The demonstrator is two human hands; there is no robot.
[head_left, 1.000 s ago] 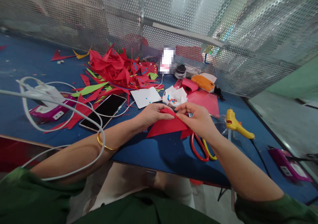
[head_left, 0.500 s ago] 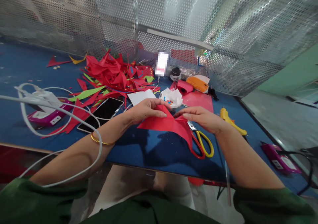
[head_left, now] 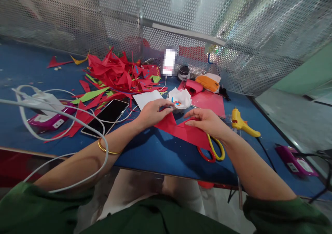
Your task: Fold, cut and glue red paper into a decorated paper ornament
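Both hands hold one piece of red paper (head_left: 181,131) above the blue table (head_left: 166,158). My left hand (head_left: 155,113) pinches its upper left corner between thumb and fingers. On the other side, my right hand (head_left: 204,120) grips the right part, thumb over the sheet. The paper dips in a notch between the hands and its lower edge hangs free. Scissors (head_left: 218,147) with one red and one yellow handle lie under the right side; their blades are hidden. Just beyond the hands sits a white bowl (head_left: 183,99) with small coloured bits inside.
A heap of red paper scraps (head_left: 114,71) lies at the back left. Nearer are a black-screened phone (head_left: 109,116), white cables and a purple power strip (head_left: 52,118). To the right lie a yellow glue gun (head_left: 243,123) and another purple power strip (head_left: 295,160). A perforated metal panel (head_left: 181,16) stands behind.
The red paper has shifted and been turned, so its right part now covers the scissors' blades. My left hand has moved slightly; both hands keep their hold. The view has tilted a little.
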